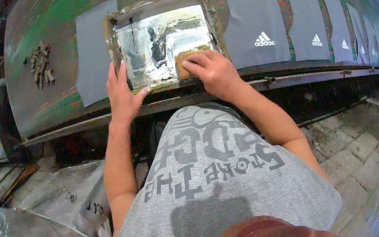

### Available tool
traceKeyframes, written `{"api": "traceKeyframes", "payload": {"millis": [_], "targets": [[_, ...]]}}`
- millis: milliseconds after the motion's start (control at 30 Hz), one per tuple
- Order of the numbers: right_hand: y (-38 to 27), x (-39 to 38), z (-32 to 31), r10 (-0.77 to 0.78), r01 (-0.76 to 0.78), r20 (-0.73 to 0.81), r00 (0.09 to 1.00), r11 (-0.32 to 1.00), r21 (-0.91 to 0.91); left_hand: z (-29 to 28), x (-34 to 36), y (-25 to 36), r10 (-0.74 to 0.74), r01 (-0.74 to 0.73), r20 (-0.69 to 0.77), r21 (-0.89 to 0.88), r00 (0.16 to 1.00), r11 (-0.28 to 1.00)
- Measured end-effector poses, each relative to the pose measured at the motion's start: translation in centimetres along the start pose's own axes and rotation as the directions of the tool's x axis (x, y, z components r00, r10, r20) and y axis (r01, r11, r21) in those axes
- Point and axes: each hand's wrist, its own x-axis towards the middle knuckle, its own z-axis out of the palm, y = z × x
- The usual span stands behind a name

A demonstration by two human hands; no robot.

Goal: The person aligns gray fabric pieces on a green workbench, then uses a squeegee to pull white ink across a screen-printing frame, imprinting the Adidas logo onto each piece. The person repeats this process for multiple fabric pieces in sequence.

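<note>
A wooden-framed printing screen (215, 21) lies on a grey cut fabric piece (92, 49), its mesh smeared with white and dark ink (184, 16). My right hand (216, 71) is closed round a wooden squeegee (182, 66), which stands inside the screen at its near right corner. Whether the squeegee's lower edge touches the mesh is hidden. At the screen's near left corner is my left hand (122, 96), open, with fingers stretched along the frame's left side and the thumb spread toward the near side.
Grey fabric pieces with white printed logos (255, 15) lie in a row to the right along the long stained table (59, 35). A small heap of brownish stubs (41, 64) sits on its left. Metal rails (292, 81) run along the near edge. Paving (346, 154) shows below.
</note>
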Motion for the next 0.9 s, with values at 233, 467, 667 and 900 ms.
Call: {"api": "traceKeyframes", "payload": {"millis": [233,467,667,900], "targets": [[0.4,1.6,-0.6,-0.041,0.041,0.045,0.998,0.999,-0.002,-0.2,0.2,0.1,-0.028,0.027,0.021,0.017,0.999,0.999],[2.8,5.3,-2.6,-0.035,0.031,0.125,0.991,0.999,0.036,0.3,-0.1,-0.4,-0.028,0.029,-0.025,0.006,0.999,1.000],[3.6,8.6,-0.9,0.004,0.013,0.179,0.984,0.996,-0.091,0.7,-0.4,-1.0,-0.012,0.011,-0.047,-0.019,0.999,1.000],[0.4,9.2,-0.7,-0.130,0.106,0.381,0.915,0.991,0.085,0.7,-0.7,-1.0,-0.022,0.016,-0.074,-0.073,0.997,0.997]]}}
